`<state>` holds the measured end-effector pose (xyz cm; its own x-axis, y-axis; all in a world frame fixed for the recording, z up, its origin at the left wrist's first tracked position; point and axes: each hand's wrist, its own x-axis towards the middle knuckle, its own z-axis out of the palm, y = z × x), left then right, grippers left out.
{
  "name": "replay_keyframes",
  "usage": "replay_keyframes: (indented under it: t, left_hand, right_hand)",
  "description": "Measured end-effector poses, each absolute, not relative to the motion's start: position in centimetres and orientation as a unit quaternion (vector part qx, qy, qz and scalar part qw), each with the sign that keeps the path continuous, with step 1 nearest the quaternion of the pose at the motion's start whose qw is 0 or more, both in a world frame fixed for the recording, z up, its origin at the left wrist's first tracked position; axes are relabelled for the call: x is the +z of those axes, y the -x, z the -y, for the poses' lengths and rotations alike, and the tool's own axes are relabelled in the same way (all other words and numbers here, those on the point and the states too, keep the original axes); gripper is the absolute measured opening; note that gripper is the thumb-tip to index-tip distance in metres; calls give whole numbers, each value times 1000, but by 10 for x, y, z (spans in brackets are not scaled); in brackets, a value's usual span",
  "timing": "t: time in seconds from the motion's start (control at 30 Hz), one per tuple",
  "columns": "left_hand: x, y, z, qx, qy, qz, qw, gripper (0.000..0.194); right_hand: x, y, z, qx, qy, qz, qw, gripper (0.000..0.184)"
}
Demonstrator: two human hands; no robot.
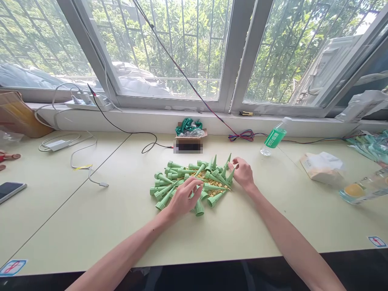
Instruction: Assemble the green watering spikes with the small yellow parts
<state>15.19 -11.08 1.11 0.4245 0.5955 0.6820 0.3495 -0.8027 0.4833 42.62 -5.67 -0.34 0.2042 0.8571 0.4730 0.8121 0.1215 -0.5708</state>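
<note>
A heap of light green plastic plant-watering spikes (165, 190), cone-shaped with ribbed caps, lies on the table in front of me. Small yellow pieces (214, 193) are scattered among and under them. Over the front middle of the heap, my left hand (185, 197) has its fingers curled with the thumb close to them; anything between the fingertips is too small to make out. At the heap's right edge my right hand (243, 173) is closed, thumb and forefinger beside upright spike tips. Whether it grips one is hard to see.
Behind the heap stands a small open box (189, 135) with green wrapping. A green-labelled bottle (274, 137), a tissue pack (321, 166) and another clear bottle (363, 188) are to the right. Cables, a charging plug (103, 184) and a phone (10, 190) lie to the left.
</note>
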Motion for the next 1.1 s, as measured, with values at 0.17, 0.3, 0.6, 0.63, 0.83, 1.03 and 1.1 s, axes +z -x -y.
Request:
replay_keyframes:
  t: [0.17, 0.3, 0.6, 0.63, 0.83, 1.03, 1.1]
  left_hand:
    - [13, -152, 111, 454, -834, -284, 136, 12]
    - [15, -153, 112, 454, -833, -287, 137, 12]
    - [16, -153, 113, 449, -830, -297, 147, 13]
    - [16, -152, 113, 449, -830, -296, 148, 13]
    - [12, -151, 112, 440, -831, -296, 168, 12]
    - [12, -152, 112, 443, -829, -295, 171, 12]
    - [14, -152, 113, 443, -828, -297, 171, 12]
  right_hand:
    - [7, -424, 61, -29, 616, 587, 525, 38]
    - [14, -415, 72, -44, 581, 573, 577, 50]
    - [7, -394, 76, -68, 555, 637, 531, 56]
    - [7, -395, 76, -70, 554, 637, 531, 56]
    - [5, -395, 74, -67, 539, 645, 537, 50]
    - [3, -391, 75, -70, 538, 643, 541, 45]
    - [5, -390, 77, -82, 534, 636, 552, 44]
